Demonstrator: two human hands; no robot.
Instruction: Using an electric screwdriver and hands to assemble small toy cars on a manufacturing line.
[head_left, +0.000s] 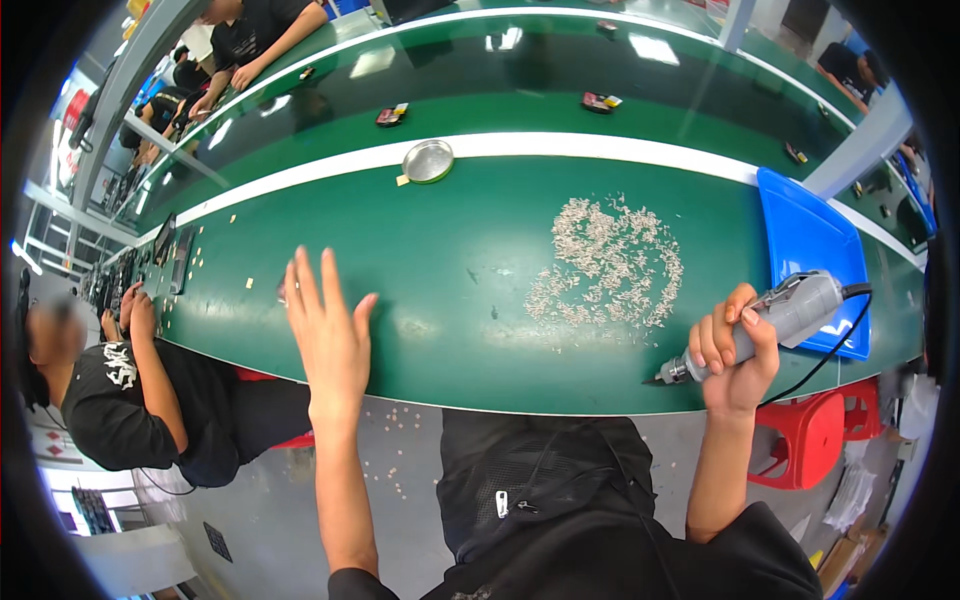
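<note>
My right hand [735, 350] is wrapped round a grey electric screwdriver [800, 308], its dark tip angled down to the left near the bench's front edge. A black cord runs from the tool's rear end. My left hand [325, 315] is held over the green bench [450, 270] with its fingers spread; something small and dark shows beside its outer fingers, too hidden to name. To the right of the bench's middle lies a loose scatter of tiny pale screw-like pieces [610, 255], left of the tool.
A blue tray [815, 230] rests at the right. Toward the back stands a round metal dish [428, 160]. Beyond a white rail, small dark devices [600, 102] sit on a dark belt. One co-worker [150, 390] sits at the left; a red stool [805, 435] is below right.
</note>
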